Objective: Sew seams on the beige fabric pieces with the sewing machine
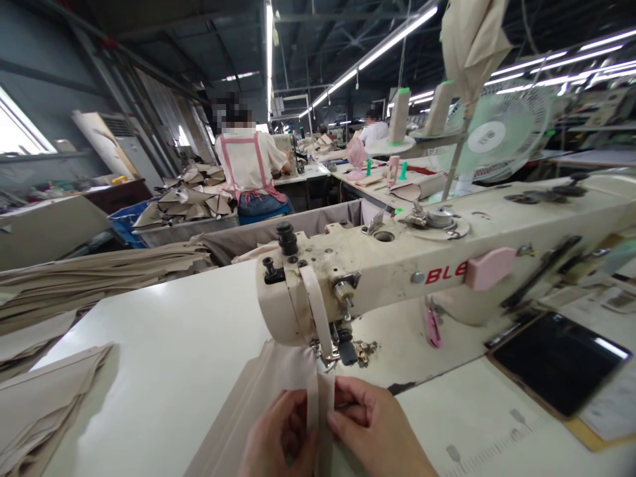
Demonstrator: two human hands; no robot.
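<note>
A beige fabric piece (pixel 248 404) lies on the white table and runs up under the presser foot of the sewing machine (pixel 377 265). My left hand (pixel 281 434) is closed, pinching the fabric's folded edge just in front of the foot. Across from it, my right hand (pixel 372 424) pinches the strip along the same edge between thumb and fingers. Both hands sit close together, below the needle area. The needle itself is hard to make out.
Stacked beige panels (pixel 50 411) lie at the left. A tablet-like black device (pixel 561 361) rests at the right, and pink thread snips (pixel 433 324) lie under the machine arm. Behind stand thread cones (pixel 399 116), a fan (pixel 489 136) and a seated co-worker (pixel 251 162).
</note>
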